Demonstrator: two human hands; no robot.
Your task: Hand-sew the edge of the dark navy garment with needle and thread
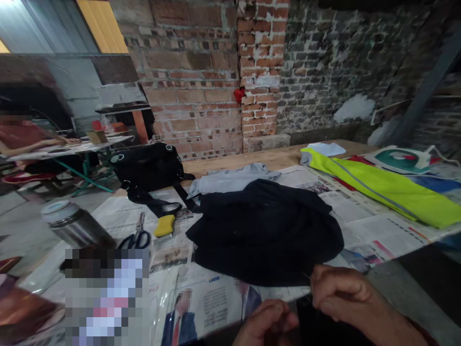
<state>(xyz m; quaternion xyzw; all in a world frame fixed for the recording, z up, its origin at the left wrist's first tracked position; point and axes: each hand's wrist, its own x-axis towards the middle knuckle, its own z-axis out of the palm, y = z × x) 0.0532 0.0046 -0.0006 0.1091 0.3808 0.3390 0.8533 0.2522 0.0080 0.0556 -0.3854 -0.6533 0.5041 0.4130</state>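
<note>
A dark navy garment (266, 230) lies bunched on the newspaper-covered table in front of me. At its near right edge, my right hand (345, 293) is closed in a pinch, and a fine needle-like thing sticks out from its fingertips. My left hand (268, 322) is lower and to the left, at the table's near edge, its fingers curled together; anything in them is hidden. The hands are slightly apart. Black-handled scissors (139, 235) and a small yellow block (164, 226) lie left of the garment.
Behind the garment are folded grey cloth (234, 180) and a black bag (147, 166) with straps. A steel flask (77, 223) stands at left. Right: a neon-yellow garment (382, 187) and an iron (399, 159). A person (25, 139) sits at another table, far left.
</note>
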